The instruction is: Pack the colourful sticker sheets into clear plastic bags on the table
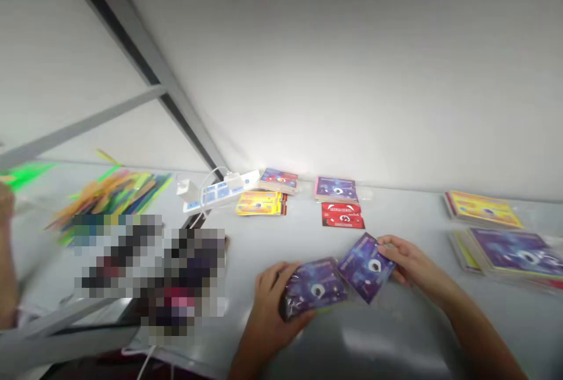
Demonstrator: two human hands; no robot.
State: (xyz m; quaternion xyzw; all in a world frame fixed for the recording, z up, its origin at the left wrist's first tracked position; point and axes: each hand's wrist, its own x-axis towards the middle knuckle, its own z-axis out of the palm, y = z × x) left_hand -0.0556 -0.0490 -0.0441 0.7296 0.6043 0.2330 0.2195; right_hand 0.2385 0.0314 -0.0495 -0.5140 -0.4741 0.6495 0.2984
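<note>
Grey table (409,210). I see, on the red card's (343,216) near side: left hand (275,304) grasping a pack (314,286), likely to steady it; right hand (411,263) pinching a purple card (365,265) at its edge, apparently keeping its face clear.

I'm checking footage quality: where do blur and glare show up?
Head view, left: coloured strips smeared; head view, centre: small print too soft to read on the purple pack in the left hand; head view, bottom: pale sheen on a dark grey surface.
</note>
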